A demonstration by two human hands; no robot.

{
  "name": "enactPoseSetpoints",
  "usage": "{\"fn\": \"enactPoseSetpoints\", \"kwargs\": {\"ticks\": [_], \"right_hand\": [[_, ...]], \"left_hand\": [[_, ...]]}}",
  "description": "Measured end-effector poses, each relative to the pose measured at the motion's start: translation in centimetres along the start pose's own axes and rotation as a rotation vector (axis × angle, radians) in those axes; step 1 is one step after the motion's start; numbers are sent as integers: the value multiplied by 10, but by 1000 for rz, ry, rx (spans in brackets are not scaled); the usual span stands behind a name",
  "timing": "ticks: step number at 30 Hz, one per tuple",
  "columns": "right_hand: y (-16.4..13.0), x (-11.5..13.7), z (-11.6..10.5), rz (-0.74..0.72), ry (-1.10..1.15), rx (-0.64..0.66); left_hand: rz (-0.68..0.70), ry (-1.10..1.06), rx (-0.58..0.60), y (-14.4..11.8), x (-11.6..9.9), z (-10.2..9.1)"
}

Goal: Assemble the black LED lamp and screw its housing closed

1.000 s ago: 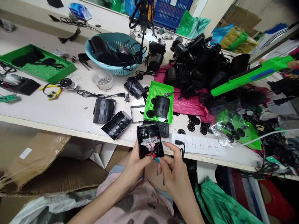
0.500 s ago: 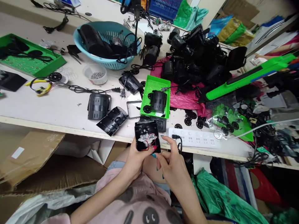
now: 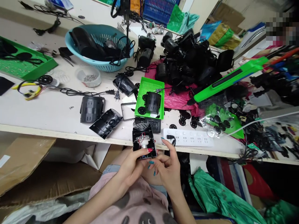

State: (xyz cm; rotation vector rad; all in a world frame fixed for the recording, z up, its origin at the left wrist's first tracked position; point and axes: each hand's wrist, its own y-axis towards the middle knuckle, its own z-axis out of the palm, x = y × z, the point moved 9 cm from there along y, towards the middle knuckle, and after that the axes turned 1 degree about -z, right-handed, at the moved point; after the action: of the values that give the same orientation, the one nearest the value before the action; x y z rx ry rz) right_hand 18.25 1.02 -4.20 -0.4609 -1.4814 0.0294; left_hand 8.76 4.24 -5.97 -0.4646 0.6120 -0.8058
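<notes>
My left hand (image 3: 130, 165) grips an opened black plastic housing (image 3: 153, 143) over the table's front edge, thumb with a red nail on its lower rim. Inside the housing sit a pale round part (image 3: 145, 143) and thin red wires; a clear patterned disc (image 3: 141, 125) shows at its far end. My right hand (image 3: 168, 169) is at the housing's lower right corner, index finger raised, thumb and other fingers curled together. Whatever they pinch is hidden. Left of the housing lie an open black shell half (image 3: 106, 123) and a closed black housing (image 3: 91, 108).
Beyond my hands stands a green perforated tray (image 3: 161, 84) with a black housing in it. A white power strip (image 3: 187, 137) lies along the front edge. Farther back are a blue basket (image 3: 102, 64), a tub of screws (image 3: 88, 76), a heap of black devices (image 3: 193, 59) and a green-handled tool (image 3: 229, 77).
The held housing has tipped, so its pale part and the clear disc show more plainly. My right hand has moved slightly down and left, its thumb lower. The whole view has shifted a little.
</notes>
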Motion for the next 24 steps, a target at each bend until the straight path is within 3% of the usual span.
{"fn": "enactPoseSetpoints", "kwargs": {"ticks": [3,6,9,11,14,17,24], "right_hand": [[1,6,-4,-4,-123,128],[3,42,-19,-222,-343,190],[19,79,-51,-413,-492,93],[43,90,-74,-436,-576,2],[86,81,-92,-371,-711,22],[116,62,-91,-326,-786,133],[136,29,-92,-219,-922,226]], "left_hand": [[112,85,-121,-4,-6,-20],[221,124,-126,-12,-11,-33],[210,53,-57,-18,-7,-40],[194,-52,-85,-20,-4,-49],[159,-189,-155,-23,2,-63],[151,-226,-78,-26,7,-62],[210,-182,46,-39,19,-68]]}}
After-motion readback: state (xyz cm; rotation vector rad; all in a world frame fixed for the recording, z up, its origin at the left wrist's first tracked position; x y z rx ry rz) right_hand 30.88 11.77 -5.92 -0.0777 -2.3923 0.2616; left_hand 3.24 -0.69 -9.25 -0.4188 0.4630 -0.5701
